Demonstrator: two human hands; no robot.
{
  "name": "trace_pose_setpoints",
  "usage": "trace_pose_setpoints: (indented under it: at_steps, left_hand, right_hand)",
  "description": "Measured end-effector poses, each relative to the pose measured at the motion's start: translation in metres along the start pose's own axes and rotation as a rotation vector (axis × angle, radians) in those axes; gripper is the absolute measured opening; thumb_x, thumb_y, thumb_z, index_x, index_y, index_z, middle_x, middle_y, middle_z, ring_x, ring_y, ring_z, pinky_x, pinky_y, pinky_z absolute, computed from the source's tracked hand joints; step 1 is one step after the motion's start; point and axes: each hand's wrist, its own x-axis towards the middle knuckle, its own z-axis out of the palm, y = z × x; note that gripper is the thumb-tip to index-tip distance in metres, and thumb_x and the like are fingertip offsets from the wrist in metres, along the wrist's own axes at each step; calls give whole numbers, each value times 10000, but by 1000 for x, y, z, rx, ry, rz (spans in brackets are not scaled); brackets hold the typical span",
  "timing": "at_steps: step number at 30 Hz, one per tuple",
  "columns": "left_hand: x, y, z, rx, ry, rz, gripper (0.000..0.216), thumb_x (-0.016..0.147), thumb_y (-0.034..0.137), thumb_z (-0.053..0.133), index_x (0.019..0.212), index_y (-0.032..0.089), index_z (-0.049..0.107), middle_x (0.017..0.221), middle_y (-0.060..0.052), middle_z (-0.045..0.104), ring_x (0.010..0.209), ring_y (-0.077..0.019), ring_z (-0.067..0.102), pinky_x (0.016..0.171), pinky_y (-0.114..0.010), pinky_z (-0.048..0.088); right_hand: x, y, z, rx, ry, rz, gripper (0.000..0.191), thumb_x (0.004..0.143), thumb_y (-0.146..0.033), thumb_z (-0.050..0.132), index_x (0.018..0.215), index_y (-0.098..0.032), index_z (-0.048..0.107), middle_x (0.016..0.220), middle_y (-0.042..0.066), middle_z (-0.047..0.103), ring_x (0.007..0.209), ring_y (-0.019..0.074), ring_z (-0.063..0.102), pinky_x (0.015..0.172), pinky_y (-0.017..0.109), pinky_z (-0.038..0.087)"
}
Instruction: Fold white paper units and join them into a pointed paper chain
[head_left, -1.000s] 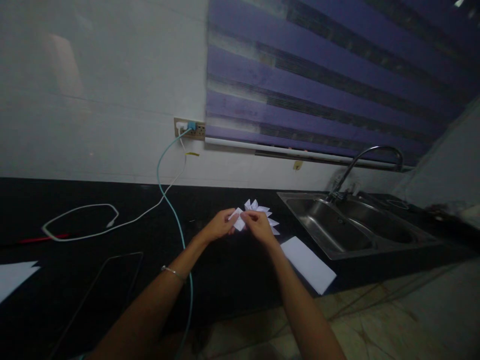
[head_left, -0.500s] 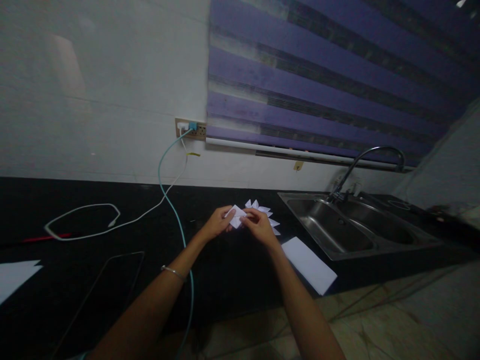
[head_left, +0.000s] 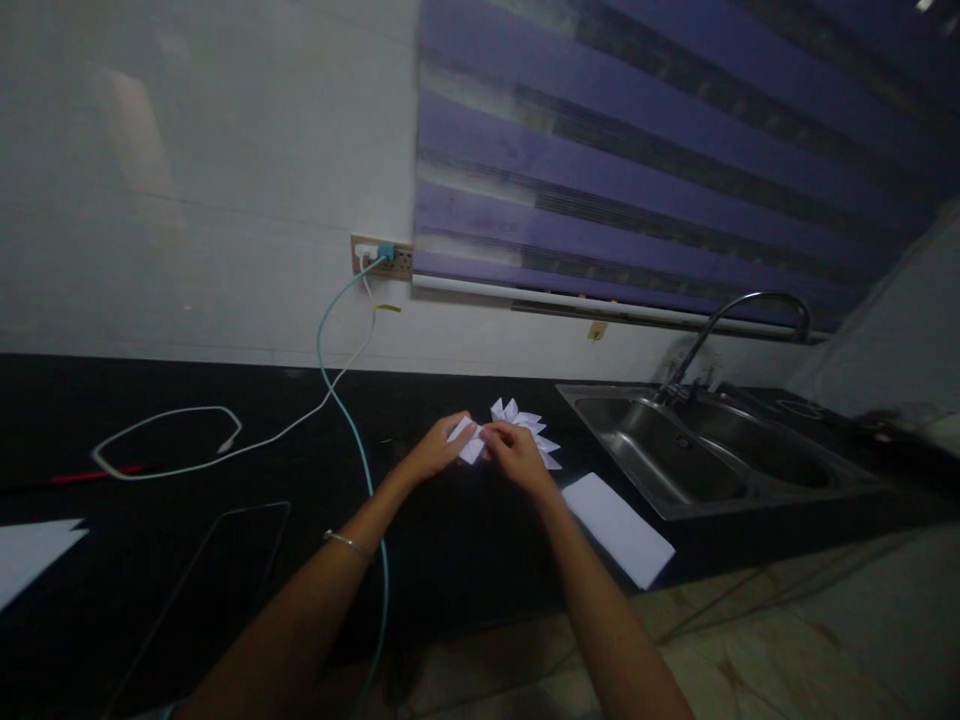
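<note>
A small folded piece of white paper (head_left: 471, 448) is held between my two hands above the black counter. My left hand (head_left: 439, 447) grips its left side, thumb on top. The fingers of my right hand (head_left: 519, 455) pinch its right edge. Just behind my right hand lie several pointed folded paper pieces (head_left: 534, 425), fanned out and partly hidden by that hand. A stack of white paper rectangles (head_left: 619, 530) rests to the right of my right forearm.
A steel double sink (head_left: 660, 450) with a curved faucet (head_left: 705, 335) is at right. White and teal cables (head_left: 352, 425) run from the wall outlet (head_left: 382, 260) across the black counter (head_left: 465, 560). More white sheets (head_left: 34, 555) lie at far left, near a dark flat panel (head_left: 217, 580).
The folded paper has turned from a diamond shape facing up to a smaller, tilted shape. My right fingers have shifted slightly left along its top edge.
</note>
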Motion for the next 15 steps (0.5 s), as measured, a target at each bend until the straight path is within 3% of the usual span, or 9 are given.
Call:
trace_pose_setpoints:
  at_steps: [4,9,15]
  left_hand:
    - [1,0,0,24,16,12,370,859,501,456,742,152,498,658,23,493,584,-106,488,496,-193,393]
    - [-2,6,1,-21,-17,-31,364,861,508,451,773,158,488,660,26,502,552,-106,501,458,-191,387]
    - [-1,10,-1,-135,-53,-54,350,846,486,503,801,142,544,688,15,553,588,-108,519,521,-204,416]
  right_hand:
    - [0,0,0,49,-17,11,257,816,-391,596,931,-169,654,658,11,627,592,144,578,560,243,430]
    - [1,-3,-1,-4,-17,-2,276,868,-405,516,836,-162,642,593,-8,582,560,126,546,566,236,415]
    - [0,-4,-1,-27,37,-7,287,884,-401,478,772,-166,599,616,-5,575,582,127,538,567,235,410]
